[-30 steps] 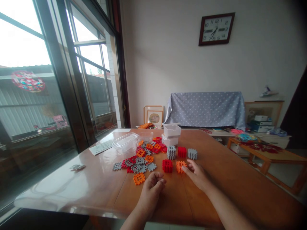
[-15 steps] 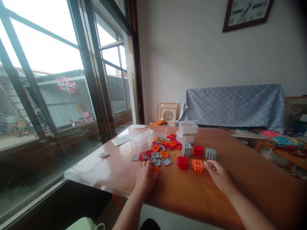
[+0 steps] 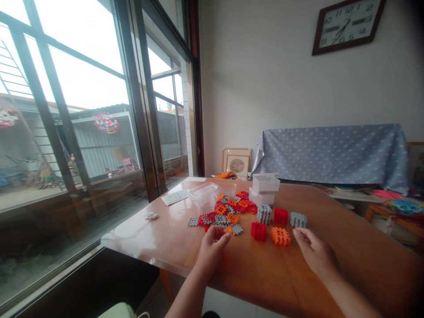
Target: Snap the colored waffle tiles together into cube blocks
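Orange notched plastic tile (image 3: 229, 230), mostly hidden, appears pinched by the left hand (image 3: 213, 245) beside the red-grey-orange plastic tile pile (image 3: 221, 210); the right hand (image 3: 313, 251), relaxed and free, is near the orange lattice plastic block (image 3: 281, 236).

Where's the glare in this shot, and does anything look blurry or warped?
Head view: the windows are blown out to white; head view: pale glare sheens the left side of the tabletop; head view: the clock looks skewed, perhaps from a wide lens; head view: fine detail in the toy pieces is slightly soft.
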Action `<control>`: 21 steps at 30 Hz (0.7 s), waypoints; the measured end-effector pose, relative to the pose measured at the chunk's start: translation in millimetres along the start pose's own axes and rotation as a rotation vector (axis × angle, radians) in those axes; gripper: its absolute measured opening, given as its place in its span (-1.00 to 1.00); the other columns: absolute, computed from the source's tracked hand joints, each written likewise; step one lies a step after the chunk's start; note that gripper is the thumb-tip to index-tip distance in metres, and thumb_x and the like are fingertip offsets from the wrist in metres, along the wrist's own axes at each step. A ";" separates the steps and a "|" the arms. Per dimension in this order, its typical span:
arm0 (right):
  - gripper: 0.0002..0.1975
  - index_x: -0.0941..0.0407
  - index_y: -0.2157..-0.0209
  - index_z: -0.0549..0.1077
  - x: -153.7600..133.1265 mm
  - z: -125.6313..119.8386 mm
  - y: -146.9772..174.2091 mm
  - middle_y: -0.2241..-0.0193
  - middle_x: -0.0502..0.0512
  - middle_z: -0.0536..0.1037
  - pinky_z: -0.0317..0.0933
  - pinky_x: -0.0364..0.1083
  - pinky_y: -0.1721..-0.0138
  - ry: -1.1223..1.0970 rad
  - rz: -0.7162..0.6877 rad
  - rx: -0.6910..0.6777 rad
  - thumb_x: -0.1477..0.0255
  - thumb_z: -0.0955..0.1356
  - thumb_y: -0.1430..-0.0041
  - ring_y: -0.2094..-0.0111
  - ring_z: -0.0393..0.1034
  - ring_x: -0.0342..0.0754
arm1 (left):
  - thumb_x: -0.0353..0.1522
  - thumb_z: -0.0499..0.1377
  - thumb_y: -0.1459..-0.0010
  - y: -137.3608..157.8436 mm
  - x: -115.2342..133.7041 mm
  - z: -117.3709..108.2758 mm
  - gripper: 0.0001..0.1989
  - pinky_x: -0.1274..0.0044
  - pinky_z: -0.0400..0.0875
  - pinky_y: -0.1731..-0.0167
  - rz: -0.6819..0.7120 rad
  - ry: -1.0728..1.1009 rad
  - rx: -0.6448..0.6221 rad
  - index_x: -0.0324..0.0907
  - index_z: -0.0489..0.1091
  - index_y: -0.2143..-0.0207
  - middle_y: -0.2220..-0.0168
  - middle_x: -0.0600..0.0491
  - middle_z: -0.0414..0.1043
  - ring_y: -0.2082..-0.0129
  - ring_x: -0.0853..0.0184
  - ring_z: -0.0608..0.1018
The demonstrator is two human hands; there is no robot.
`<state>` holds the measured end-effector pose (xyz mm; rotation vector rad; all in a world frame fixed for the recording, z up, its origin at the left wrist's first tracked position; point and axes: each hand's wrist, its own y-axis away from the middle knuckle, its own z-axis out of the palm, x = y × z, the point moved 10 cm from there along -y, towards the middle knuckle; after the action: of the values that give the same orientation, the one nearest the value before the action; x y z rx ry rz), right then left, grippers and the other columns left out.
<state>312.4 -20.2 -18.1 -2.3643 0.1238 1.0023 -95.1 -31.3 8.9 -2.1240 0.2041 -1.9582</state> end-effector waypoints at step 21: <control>-0.69 0.08 0.33 0.53 -138.8 68.1 65.5 0.46 -0.01 0.53 0.24 -0.12 0.44 -0.849 0.212 -0.260 0.12 0.49 -0.11 0.47 0.37 -0.09 | -0.09 0.24 -0.29 34.2 -27.3 127.0 -0.61 0.62 0.41 0.46 -0.657 0.992 -0.554 -0.28 0.48 0.13 0.33 -0.03 0.60 0.47 0.41 0.60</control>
<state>150.7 -56.8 8.6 -1.9531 -0.0897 2.1367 30.8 -46.1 -35.4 -1.2908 0.2524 -3.5748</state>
